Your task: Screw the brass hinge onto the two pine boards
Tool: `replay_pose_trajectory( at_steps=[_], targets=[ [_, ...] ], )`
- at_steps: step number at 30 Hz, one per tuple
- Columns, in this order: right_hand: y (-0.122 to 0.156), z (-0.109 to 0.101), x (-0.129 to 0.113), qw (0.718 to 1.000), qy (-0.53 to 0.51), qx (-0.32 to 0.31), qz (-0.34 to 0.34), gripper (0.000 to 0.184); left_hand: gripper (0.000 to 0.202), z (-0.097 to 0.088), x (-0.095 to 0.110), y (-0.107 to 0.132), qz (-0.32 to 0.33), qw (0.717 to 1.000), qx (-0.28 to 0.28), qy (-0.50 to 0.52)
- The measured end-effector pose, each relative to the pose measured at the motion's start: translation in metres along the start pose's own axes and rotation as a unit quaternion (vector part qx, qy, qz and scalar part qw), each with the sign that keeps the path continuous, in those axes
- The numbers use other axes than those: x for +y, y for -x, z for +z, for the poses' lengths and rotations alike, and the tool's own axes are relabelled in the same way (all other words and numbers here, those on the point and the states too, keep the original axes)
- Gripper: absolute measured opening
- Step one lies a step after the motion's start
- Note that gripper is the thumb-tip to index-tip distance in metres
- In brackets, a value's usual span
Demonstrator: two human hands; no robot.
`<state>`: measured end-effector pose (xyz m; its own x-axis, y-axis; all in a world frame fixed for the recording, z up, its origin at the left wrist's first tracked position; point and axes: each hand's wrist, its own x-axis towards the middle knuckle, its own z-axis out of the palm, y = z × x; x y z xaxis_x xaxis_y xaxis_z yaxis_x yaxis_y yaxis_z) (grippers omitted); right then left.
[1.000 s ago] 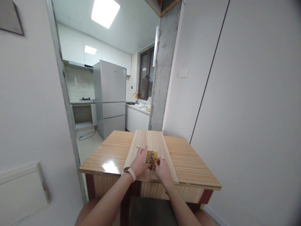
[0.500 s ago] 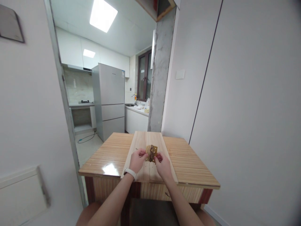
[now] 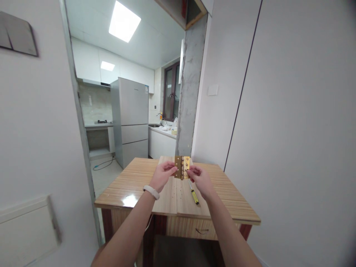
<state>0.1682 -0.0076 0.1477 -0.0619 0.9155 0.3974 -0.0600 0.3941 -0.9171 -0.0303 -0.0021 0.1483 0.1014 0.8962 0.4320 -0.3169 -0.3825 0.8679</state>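
Observation:
A brass hinge (image 3: 182, 166) is held up in the air over the table, spread open. My left hand (image 3: 163, 175) pinches its left leaf and my right hand (image 3: 199, 179) pinches its right leaf. Below them two pale wooden boards (image 3: 172, 193) lie side by side on the striped wooden table (image 3: 130, 181), with small screw holes near their seam. A screwdriver (image 3: 194, 193) with a yellow and black handle lies on the right board, just under my right hand. A white band sits on my left wrist.
A concrete pillar (image 3: 190, 85) stands right behind the table. White walls close in on the left and right. Beyond a doorway is a kitchen with a grey fridge (image 3: 130, 118) and a counter with a sink (image 3: 162, 128).
Both hands lifted the hinge off the boards and raised it toward the camera. The screwdriver, hidden before by my right hand, now shows on the right board.

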Motion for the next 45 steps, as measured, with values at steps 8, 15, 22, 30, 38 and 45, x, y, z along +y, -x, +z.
replay_pose_trajectory(
  at_steps=[8,15,22,30,38,45],
  targets=[
    [0.005,0.002,-0.018,0.969,-0.179,-0.157,0.069,0.036,0.043,0.021,0.005,0.004,-0.058,0.984,-0.083,0.147],
    [0.006,-0.003,-0.02,0.993,-0.102,-0.058,0.019,0.042,0.044,0.024,0.02,0.007,-0.012,0.999,-0.013,0.042],
    [0.012,0.014,-0.031,0.987,0.09,0.08,-0.106,0.036,0.014,0.04,0.035,0.017,0.146,0.963,0.104,-0.202],
    [0.027,0.036,-0.029,0.962,0.17,0.155,-0.15,0.028,0.014,0.05,0.032,0.024,0.174,0.95,0.133,-0.221],
    [0.014,0.001,-0.041,0.999,-0.049,-0.001,-0.017,0.044,0.041,0.024,0.032,0.012,0.01,0.999,0.014,0.028],
    [0.017,0.002,-0.036,0.992,-0.114,-0.04,0.024,0.043,0.046,0.028,0.029,0.016,-0.025,0.996,-0.013,0.085]
  ],
)
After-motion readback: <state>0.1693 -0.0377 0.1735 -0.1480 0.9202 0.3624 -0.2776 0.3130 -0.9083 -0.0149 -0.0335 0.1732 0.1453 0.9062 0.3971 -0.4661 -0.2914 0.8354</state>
